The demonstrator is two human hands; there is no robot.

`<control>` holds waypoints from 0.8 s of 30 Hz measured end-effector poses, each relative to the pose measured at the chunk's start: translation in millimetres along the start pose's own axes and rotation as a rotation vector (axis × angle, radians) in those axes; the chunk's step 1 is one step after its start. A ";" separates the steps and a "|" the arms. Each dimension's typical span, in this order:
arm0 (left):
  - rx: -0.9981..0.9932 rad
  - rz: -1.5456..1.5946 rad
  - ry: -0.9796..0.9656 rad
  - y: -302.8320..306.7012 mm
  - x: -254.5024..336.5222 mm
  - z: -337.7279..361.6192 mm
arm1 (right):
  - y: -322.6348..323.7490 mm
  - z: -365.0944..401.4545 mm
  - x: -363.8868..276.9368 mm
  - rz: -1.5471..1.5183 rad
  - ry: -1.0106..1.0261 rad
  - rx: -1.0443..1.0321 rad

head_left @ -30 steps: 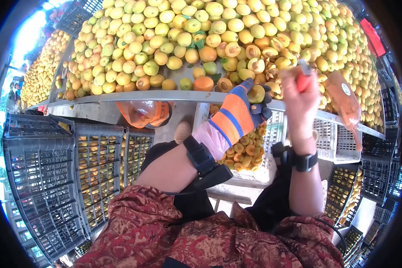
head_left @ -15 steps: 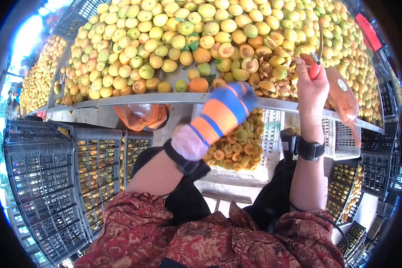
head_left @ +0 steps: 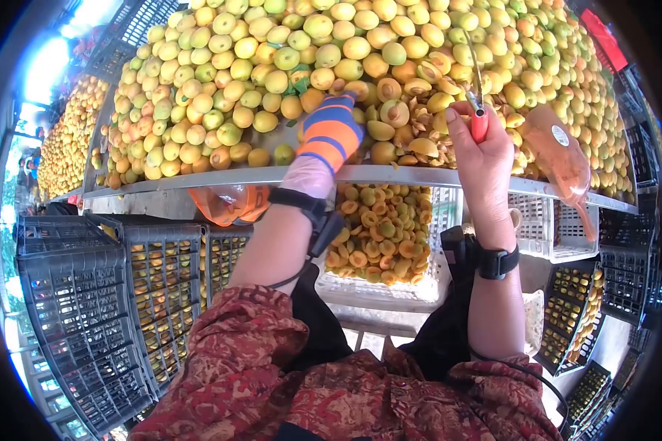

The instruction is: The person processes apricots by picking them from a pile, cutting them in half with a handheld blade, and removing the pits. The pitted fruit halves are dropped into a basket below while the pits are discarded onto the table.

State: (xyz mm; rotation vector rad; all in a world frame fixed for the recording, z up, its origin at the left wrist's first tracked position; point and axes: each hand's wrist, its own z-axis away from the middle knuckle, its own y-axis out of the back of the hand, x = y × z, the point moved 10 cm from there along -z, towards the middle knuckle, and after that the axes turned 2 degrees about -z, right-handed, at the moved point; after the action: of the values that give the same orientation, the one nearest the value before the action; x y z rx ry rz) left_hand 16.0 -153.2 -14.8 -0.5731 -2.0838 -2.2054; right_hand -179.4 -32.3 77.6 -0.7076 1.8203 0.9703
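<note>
My left hand (head_left: 332, 131), in an orange and blue striped glove, reaches into the near side of a big heap of yellow-green apricots (head_left: 221, 81). Its fingertips touch fruit there, but whether they grip one is hidden. A red-handled knife (head_left: 479, 125) is held upright in my bare right hand (head_left: 487, 158), its thin metal blade pointing away over the heap. Between the two hands lie cut apricot halves (head_left: 394, 113) and a pile of brown pits (head_left: 412, 140). Below the table edge, a white crate (head_left: 443, 242) holds many halved apricots (head_left: 382, 231).
A metal rim (head_left: 235, 178) runs along the table front. Black crates (head_left: 73, 294) of fruit stand at the left, with more crates (head_left: 566, 309) at the right. An orange bag (head_left: 232, 202) sits under the table; a translucent brownish scoop-like object (head_left: 555, 147) lies on the heap.
My left hand has moved from above the white crate up to the apricots. My right hand, still holding the knife, has shifted left and slightly nearer.
</note>
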 end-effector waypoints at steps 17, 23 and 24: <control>-0.385 2.210 0.467 -26.2 19.0 31.2 | -32.2 18.5 14.1 -0.179 -0.186 -0.191; -0.595 2.498 0.240 -25.8 73.1 49.3 | -49.2 20.9 9.4 -0.216 -0.137 -0.202; -0.537 2.425 0.206 -24.5 75.6 48.9 | -47.7 19.8 9.6 -0.126 -0.098 -0.171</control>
State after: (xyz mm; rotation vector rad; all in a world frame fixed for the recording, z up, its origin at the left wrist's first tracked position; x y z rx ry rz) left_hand -50.2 -87.4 -14.4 -1.4154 0.2328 -0.7967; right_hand -136.5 -41.1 48.6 -0.8534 1.6014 1.0665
